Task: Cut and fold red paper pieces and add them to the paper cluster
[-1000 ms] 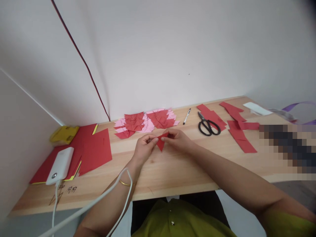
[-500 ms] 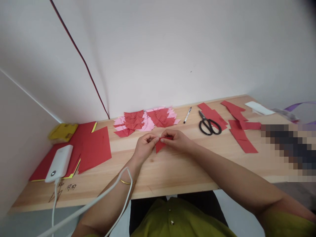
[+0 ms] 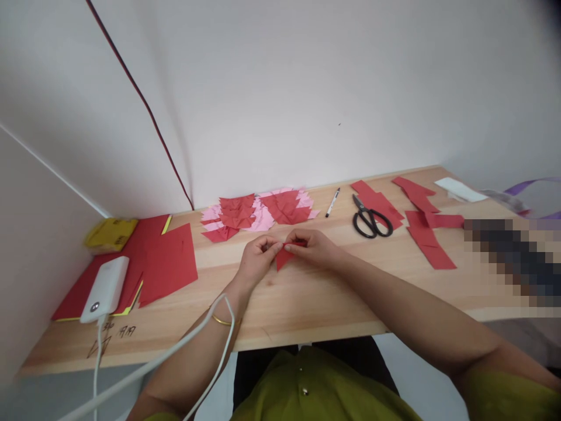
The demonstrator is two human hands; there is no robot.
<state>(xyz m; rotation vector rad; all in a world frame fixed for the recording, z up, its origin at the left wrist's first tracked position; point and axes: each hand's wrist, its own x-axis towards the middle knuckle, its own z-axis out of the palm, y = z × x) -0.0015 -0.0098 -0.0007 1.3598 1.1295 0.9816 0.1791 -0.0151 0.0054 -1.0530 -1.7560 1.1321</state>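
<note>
Basically, small red paper [image 3: 283, 259] between the fingers [image 3: 288, 248] of both hands

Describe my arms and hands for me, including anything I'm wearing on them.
Your left hand and right hand are both ungloved. A thin gold-coloured bangle circles the left wrist; none shows on the right. Short olive-green sleeves end near the elbows. A white cable passes over the left forearm.

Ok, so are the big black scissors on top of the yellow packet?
No, the black scissors lie on red paper and the wooden table, far across from the yellow packet.
</note>
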